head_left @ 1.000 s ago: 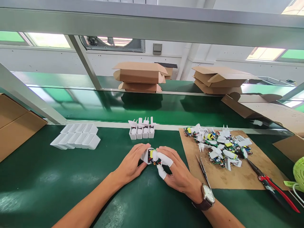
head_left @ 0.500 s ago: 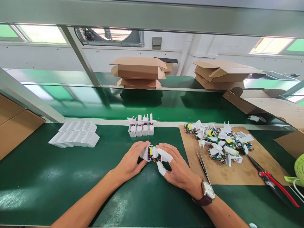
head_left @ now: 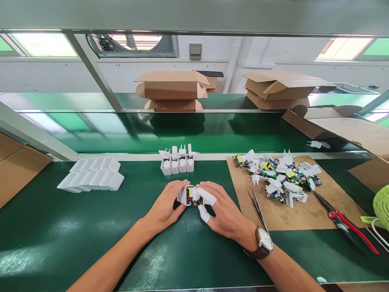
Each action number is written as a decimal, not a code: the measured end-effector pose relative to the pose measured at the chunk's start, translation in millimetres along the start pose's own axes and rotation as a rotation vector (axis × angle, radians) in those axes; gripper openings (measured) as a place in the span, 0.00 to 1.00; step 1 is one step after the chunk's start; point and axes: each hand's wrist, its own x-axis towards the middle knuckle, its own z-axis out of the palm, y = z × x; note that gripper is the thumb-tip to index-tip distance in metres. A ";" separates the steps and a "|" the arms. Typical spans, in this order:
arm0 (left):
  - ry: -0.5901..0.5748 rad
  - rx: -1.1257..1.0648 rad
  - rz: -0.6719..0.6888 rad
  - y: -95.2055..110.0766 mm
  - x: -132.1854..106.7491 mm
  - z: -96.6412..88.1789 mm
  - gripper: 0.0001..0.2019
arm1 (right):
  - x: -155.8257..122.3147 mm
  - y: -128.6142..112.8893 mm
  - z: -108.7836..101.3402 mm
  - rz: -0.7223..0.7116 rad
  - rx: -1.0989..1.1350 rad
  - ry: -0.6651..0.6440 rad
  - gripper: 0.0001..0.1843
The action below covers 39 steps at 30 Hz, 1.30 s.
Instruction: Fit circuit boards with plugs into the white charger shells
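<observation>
At the front middle of the bench, my left hand (head_left: 166, 207) is closed around a white plastic housing (head_left: 182, 197). My right hand (head_left: 226, 211), with white finger covers on thumb and forefinger, grips a small circuit board (head_left: 191, 194) bearing a yellow-wrapped part. The board sits at the mouth of the housing; how deep it reaches inside is hidden. Just beyond the hands stands a row of several white housings (head_left: 178, 165) with boards and plug pieces sticking out of their tops. To the left, several open white housings (head_left: 91, 178) lie in two rows.
Loose circuit boards with white plug parts (head_left: 276, 174) are heaped on a brown cardboard sheet (head_left: 291, 221) at right. Tweezers (head_left: 258, 209) and red-handled pliers (head_left: 342, 219) lie on it. Cardboard boxes (head_left: 173, 89) rest on the rear shelf; another carton (head_left: 21, 170) stands at left.
The camera view has shifted slightly, so the whole scene sits a little further left. Both hands keep hold of the housing and the board in nearly the same pose.
</observation>
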 end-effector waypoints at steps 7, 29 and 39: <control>-0.023 -0.055 -0.006 4.1 0.2 -0.1 0.36 | -4.0 2.2 6.0 -0.009 0.014 -0.015 0.40; -0.166 -0.368 -0.347 12.7 -1.0 8.2 0.25 | -8.8 17.3 10.1 0.131 0.332 -0.126 0.25; -0.015 -0.422 -0.328 16.9 -1.5 6.5 0.24 | -9.8 13.9 11.9 0.035 0.142 -0.038 0.26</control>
